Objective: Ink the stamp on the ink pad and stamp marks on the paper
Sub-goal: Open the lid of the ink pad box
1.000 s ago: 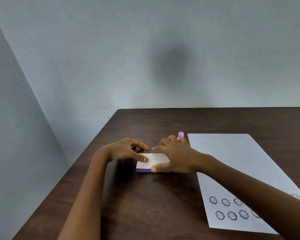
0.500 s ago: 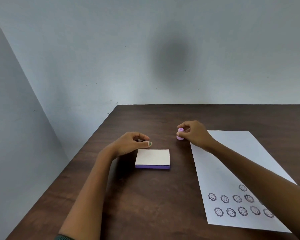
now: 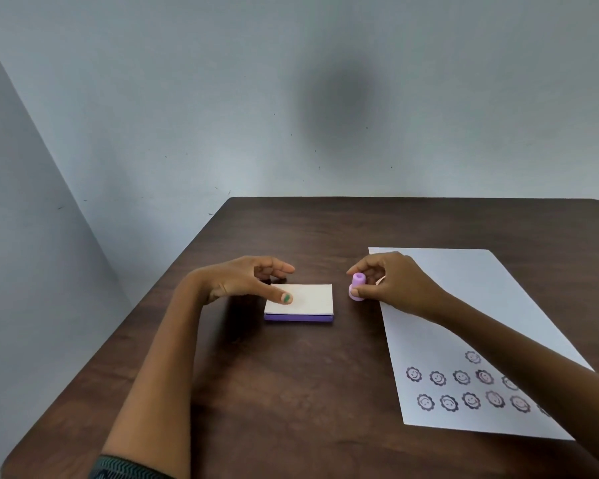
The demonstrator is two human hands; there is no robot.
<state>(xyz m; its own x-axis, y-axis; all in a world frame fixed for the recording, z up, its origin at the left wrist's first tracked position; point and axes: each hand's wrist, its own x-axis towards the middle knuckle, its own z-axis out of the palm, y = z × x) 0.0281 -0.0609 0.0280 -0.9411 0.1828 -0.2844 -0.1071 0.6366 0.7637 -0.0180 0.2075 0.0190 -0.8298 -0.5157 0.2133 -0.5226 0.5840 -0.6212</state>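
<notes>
Head view, hidden: ink pad (image 3: 300, 303) lid closed, contents unseen; paper (image 3: 464, 326) partly covered by right forearm, some marks (image 3: 460, 376) cut off.
Edges: paper near worktop (image 3: 291, 392) right side; bare wood in front.
Right hand (image 3: 395, 285): pinched on lilac stamp (image 3: 357, 287), between pad and paper.
Left hand (image 3: 246, 280): loosely open, empty, thumb over pad.

Dark wood table (image 3: 291, 392) set near corner; plain pale grey walls (image 3: 222, 98), faint specks.
</notes>
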